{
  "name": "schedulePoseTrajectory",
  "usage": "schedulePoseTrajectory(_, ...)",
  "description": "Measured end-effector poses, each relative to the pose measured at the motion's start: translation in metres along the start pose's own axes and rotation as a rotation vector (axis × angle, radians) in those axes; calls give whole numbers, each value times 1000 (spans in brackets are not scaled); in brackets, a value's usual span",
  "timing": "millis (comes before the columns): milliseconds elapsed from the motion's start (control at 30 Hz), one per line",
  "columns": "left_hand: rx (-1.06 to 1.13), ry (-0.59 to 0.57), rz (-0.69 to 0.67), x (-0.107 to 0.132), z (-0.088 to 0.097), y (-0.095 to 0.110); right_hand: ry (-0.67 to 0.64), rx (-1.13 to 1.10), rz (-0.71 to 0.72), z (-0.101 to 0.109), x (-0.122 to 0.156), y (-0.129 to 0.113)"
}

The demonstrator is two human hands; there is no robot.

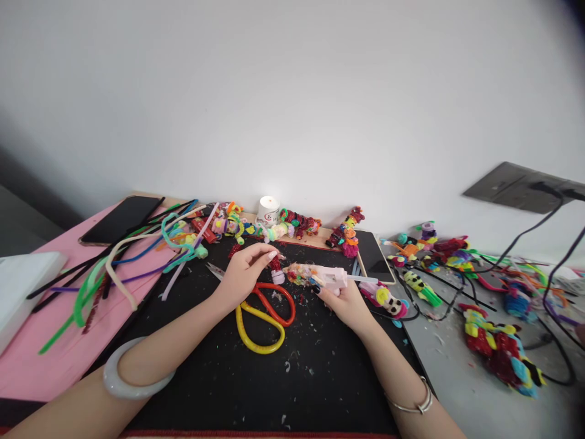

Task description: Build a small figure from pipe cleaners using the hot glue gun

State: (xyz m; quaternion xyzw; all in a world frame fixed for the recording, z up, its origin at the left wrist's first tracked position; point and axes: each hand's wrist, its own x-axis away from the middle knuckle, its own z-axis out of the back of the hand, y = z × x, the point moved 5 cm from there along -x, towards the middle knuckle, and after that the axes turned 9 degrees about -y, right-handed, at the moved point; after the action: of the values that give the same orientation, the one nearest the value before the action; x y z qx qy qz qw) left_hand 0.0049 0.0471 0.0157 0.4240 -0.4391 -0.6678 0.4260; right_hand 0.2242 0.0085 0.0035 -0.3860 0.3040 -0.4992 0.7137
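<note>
My left hand (247,271) pinches a small dark red pipe cleaner piece (275,264) with a pale lilac end. My right hand (348,305) is wrapped round a pale pink hot glue gun (336,277). A white glue stick (363,279) juts from its back, and its front is crusted with coloured fuzz and old glue. The gun's tip is close to the red piece; whether they touch I cannot tell. Beneath my left hand lie scissors (260,350) with one yellow and one red-orange handle, their blades partly hidden by the hand.
Loose pipe cleaners (114,262) spread over a pink surface (50,360) at left, near a dark phone (121,219). A paper cup (268,211) and several pipe cleaner figures (301,224) line the wall. More figures (498,347) and black cables (569,360) lie at right. Scraps dot the black mat (219,390).
</note>
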Motion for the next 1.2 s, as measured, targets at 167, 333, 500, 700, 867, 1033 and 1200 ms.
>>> schedulePoseTrajectory(167,-1,-3,-13,0,0,0,-16,25,31,0,-1,-5)
schedulePoseTrajectory(333,55,8,-17,-1,0,0,11,73,56,1,-1,-10)
schedulePoseTrajectory(500,162,48,7,-2,3,-2,72,241,71,6,-2,-13)
schedulePoseTrajectory(700,360,85,43,-4,3,-13,212,615,-20,18,-5,-5)
schedulePoseTrajectory(867,542,125,74,-6,3,-19,222,893,-145,18,-5,4)
schedulePoseTrajectory(1033,678,144,113,-8,2,-20,245,873,-76,14,-4,-19)
schedulePoseTrajectory(1200,654,131,133,-11,5,-24,200,687,294,-8,-14,-87)
